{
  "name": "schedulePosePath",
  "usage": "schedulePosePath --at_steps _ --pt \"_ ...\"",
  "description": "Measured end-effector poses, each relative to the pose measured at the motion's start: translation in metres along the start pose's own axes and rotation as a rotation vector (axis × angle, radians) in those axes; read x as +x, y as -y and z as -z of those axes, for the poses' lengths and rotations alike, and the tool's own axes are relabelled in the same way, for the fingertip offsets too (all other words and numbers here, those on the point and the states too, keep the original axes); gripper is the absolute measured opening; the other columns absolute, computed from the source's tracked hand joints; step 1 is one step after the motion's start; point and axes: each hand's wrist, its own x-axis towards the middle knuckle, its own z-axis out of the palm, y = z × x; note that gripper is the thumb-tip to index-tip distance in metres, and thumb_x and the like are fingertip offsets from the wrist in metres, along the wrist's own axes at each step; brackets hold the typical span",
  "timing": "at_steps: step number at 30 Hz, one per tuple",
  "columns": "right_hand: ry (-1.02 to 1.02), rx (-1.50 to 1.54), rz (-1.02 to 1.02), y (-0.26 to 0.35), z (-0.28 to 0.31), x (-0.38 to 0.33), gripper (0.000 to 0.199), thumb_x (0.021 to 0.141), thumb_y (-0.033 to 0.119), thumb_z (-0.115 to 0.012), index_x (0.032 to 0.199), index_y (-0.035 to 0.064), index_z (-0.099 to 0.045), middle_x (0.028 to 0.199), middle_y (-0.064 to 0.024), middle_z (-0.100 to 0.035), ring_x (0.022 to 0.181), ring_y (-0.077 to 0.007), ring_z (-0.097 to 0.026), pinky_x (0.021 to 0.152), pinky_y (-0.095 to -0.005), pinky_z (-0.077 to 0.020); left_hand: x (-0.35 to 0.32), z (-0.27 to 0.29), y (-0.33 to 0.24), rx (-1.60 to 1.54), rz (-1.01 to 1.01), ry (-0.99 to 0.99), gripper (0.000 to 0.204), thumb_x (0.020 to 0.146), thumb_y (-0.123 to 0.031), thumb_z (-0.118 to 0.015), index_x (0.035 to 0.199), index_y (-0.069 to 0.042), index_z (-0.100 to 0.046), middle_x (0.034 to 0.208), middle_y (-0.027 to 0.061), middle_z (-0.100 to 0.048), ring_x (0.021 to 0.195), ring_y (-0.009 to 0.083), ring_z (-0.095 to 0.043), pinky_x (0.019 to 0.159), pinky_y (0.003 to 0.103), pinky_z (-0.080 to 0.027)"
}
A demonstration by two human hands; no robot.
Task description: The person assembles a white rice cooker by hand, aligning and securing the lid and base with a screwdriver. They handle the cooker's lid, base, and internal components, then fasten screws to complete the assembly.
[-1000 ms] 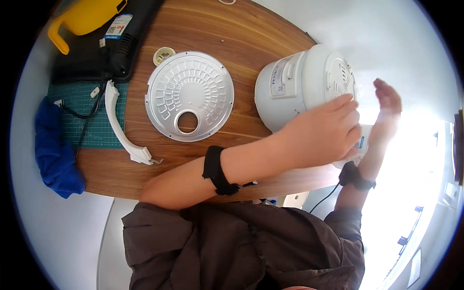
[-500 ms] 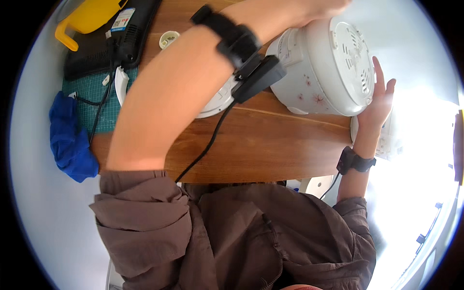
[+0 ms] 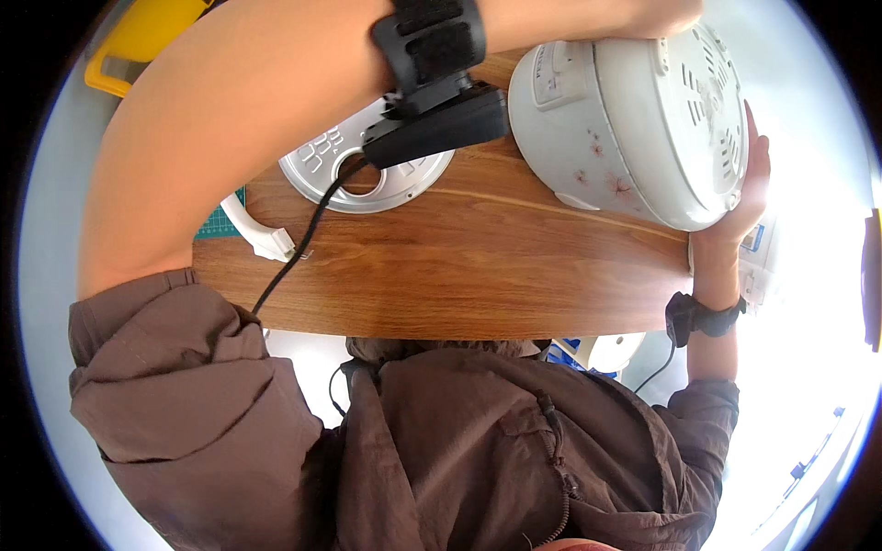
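Right now the right hand (image 3: 744, 197) is pressing flat, fingers spread, against the underside of the white rice cooker (image 3: 643, 115), which is lying tipped on its side at the far right of the wooden table (image 3: 459, 275) — its vented base is facing the camera. Left hand (image 3: 657, 16) is reaching over the cooker's top edge; whether it is gripping cannot be told. Beside the cooker a round metal inner lid (image 3: 367, 174) is lying flat, a white handle (image 3: 257, 230) just left of it
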Motion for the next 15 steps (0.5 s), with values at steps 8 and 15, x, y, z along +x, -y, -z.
schedulePosePath --at_steps 8,15 --pt "0.148 0.017 -0.057 0.001 0.012 0.007 0.058 0.106 0.029 -0.045 0.155 -0.0014 -0.038 0.143 -0.0195 -0.06 0.129 -0.0277 -0.062 0.109 -0.0384 -0.0514 0.004 0.001 0.019 0.283 -0.181 -0.012 0.025 0.087 -0.008 -0.054 0.083 0.009 -0.071 0.091 0.0355 -0.068 0.088 0.0474 -0.071 0.08 0.052 -0.057" --pt "0.095 0.012 -0.031 -0.01 0.032 0.009 0.058 0.105 0.027 -0.047 0.155 -0.0013 -0.038 0.142 -0.0203 -0.06 0.123 -0.026 -0.067 0.106 -0.0355 -0.0549 0.015 -0.006 0.012 -0.025 -0.11 0.13 0.026 0.098 -0.01 -0.049 0.099 0.009 -0.068 0.101 0.0349 -0.069 0.094 0.045 -0.071 0.085 0.048 -0.055"
